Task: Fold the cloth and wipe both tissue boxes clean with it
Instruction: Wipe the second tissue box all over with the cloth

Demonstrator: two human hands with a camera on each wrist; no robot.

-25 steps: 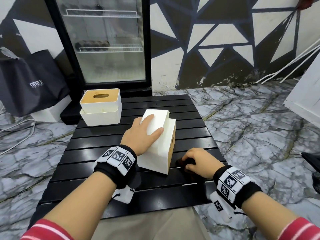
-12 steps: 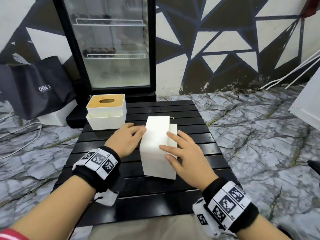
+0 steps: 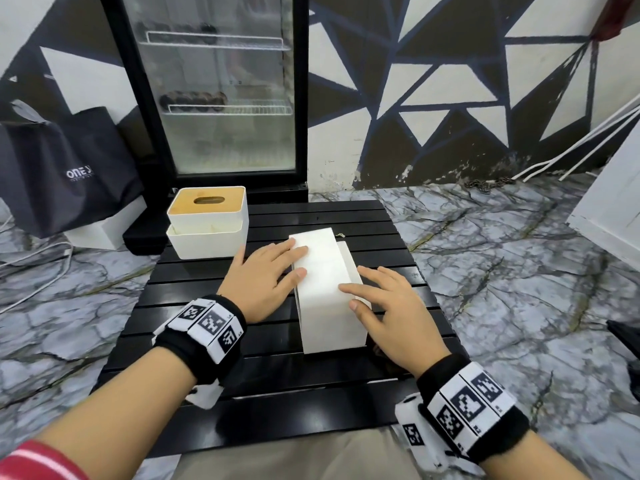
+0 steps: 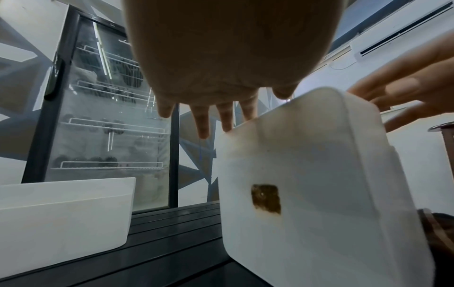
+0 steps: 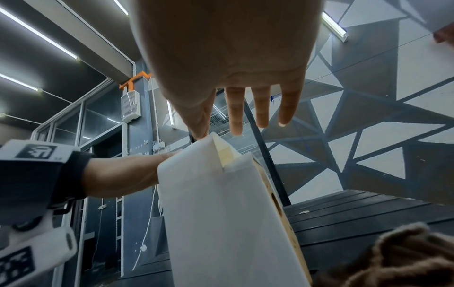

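A white tissue box (image 3: 325, 289) stands on its side mid-table, its wooden lid face (image 5: 277, 203) turned right. A brown mark (image 4: 266, 198) shows on its left face. My left hand (image 3: 266, 275) lies flat against the box's upper left edge with straight fingers. My right hand (image 3: 384, 299) rests its straight fingers on the box's top right edge. The brown cloth (image 5: 398, 258) lies bunched on the table under my right wrist, held by neither hand and hidden in the head view. The second tissue box (image 3: 207, 216), white with a wooden slotted lid, stands at the table's back left.
The black slatted table (image 3: 194, 306) is low and small, with a marble-pattern floor around it. A glass-door fridge (image 3: 221, 98) stands just behind it. A black bag (image 3: 65, 171) sits at the left, and a white board (image 3: 616, 202) at the right.
My right hand let go of the cloth on the table and came up onto the box's top right. My left hand slid from the box top to its left edge.
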